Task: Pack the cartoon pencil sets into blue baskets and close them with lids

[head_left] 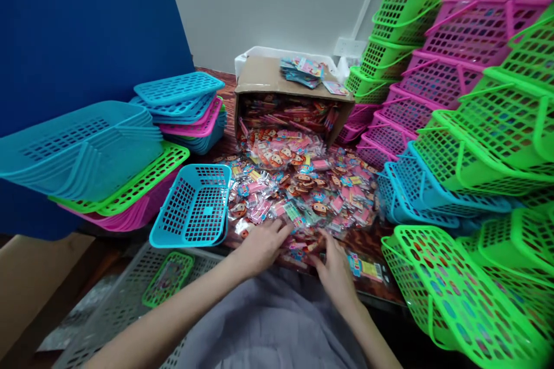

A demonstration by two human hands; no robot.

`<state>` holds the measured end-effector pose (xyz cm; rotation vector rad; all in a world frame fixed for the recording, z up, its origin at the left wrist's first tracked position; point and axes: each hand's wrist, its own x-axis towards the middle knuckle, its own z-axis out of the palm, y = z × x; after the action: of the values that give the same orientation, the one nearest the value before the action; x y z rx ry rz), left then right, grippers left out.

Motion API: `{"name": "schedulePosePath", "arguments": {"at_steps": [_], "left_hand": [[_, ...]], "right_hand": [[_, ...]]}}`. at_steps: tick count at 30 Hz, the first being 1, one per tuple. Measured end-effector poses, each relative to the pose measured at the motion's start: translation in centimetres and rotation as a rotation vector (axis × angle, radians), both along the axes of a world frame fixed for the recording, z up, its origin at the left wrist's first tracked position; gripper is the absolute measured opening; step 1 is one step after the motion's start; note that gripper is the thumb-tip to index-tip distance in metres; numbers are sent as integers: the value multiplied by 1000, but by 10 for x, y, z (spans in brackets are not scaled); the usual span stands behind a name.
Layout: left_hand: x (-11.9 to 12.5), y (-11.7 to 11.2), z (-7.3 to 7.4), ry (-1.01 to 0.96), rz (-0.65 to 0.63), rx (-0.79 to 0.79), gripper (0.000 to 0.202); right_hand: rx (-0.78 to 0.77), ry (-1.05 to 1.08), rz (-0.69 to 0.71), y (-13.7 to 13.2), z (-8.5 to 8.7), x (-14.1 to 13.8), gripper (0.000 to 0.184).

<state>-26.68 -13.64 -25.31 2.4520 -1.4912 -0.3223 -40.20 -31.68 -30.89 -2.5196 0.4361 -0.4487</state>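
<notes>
Our left hand (262,245) lies palm down at the near edge of the heap of packets (303,184), fingers stretched forward and a little apart, resting on the wrappers without closing on any. Our right hand (335,274) sits just beside it at 3 o'clock, its fingertips pushed in among the nearest wrappers. We cannot tell whether they pinch one or only touch. The heap spreads over the dark surface (367,240) and runs toward 12 o'clock into the mouth of a cardboard box (268,78) tipped on its side, with a few loose packets (303,68) lying on its upper face. At 10 o'clock from the left hand a blue basket (194,207) stands tilted, touching the heap's edge, its mesh bottom turned toward us. Further out at 9 o'clock sits a stack of lattice trays (86,150) in blue, green and pink, with a second tray stack (186,104) behind it, near a blue wall (78,23). From 1 to 4 o'clock rise leaning columns of handled baskets — a green column (398,23), a pink column (454,52), a blue column (433,196) — and a green basket (454,300) leans closest to the right hand. At 7 o'clock, below the surface's edge, a grey crate (116,305) holds one green tray (168,278). A long packet (367,268) lies at 3 o'clock, just beside the right hand.
</notes>
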Motion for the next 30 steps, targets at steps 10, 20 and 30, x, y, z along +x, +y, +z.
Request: {"name": "schedulePosePath", "arguments": {"at_steps": [10, 20, 30], "left_hand": [[13, 20, -6, 288, 296, -88, 19], [-1, -1, -26, 536, 467, -277, 26], [-33, -3, -28, 1201, 533, -591, 48]], "right_hand": [[326, -57, -107, -35, 25, -35, 21], [1745, -130, -270, 40, 29, 6, 36], [1463, -161, -360, 55, 17, 16, 39]]}}
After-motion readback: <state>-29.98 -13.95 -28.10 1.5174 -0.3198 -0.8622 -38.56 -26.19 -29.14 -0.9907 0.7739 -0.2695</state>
